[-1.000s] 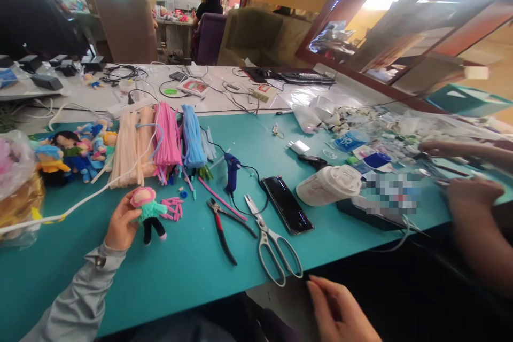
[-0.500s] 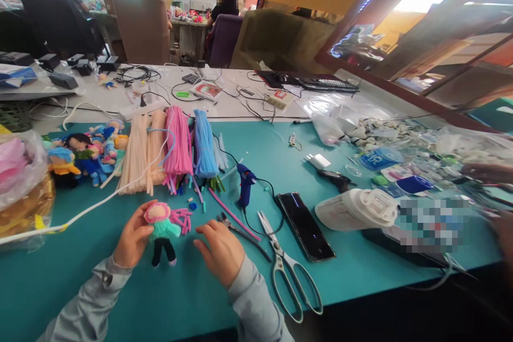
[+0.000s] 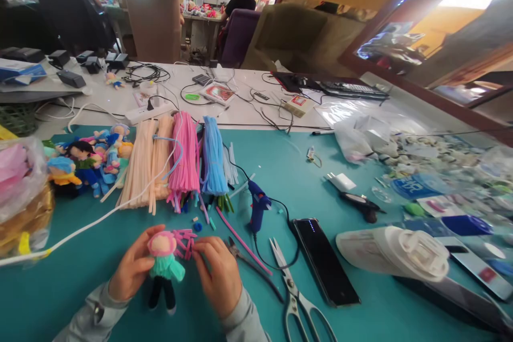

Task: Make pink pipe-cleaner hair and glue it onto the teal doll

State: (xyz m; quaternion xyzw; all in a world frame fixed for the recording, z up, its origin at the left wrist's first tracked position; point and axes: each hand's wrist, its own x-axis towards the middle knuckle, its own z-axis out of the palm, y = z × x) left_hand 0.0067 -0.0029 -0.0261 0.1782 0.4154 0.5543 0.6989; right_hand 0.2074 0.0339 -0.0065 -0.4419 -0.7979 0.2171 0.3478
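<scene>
Doll (image 3: 164,266) in the left hand (image 3: 134,267), whose fingers and thumb grip it by one side at the head and shoulder; it is over the near part of the green mat (image 3: 132,327), face up, legs toward the person. From where I stand, most of it looks made: a pink rim circles the head, the top is turquoise, the legs dark, the feet pale. The face seems plain, though it is too small for me to be sure of that.

The right hand (image 3: 219,275) is just beside it, thumb and fingertips drawn close together at the loose pink pieces (image 3: 185,243). Whether a piece is pinched there, I cannot tell. Those short bits lie in a small heap by the doll's head, cut but apart from it, so I would judge that some work with them is left.

Behind, the peach stems (image 3: 142,165), pink stems (image 3: 184,157) and blue stems (image 3: 214,157) are in thick bundles, plenty of stock. The glue gun (image 3: 259,207), pliers (image 3: 258,273) and scissors (image 3: 294,291) lie right of the hands, none of them held. Over to the left, a pile of other dolls (image 3: 84,163) looks further along, perhaps finished.
</scene>
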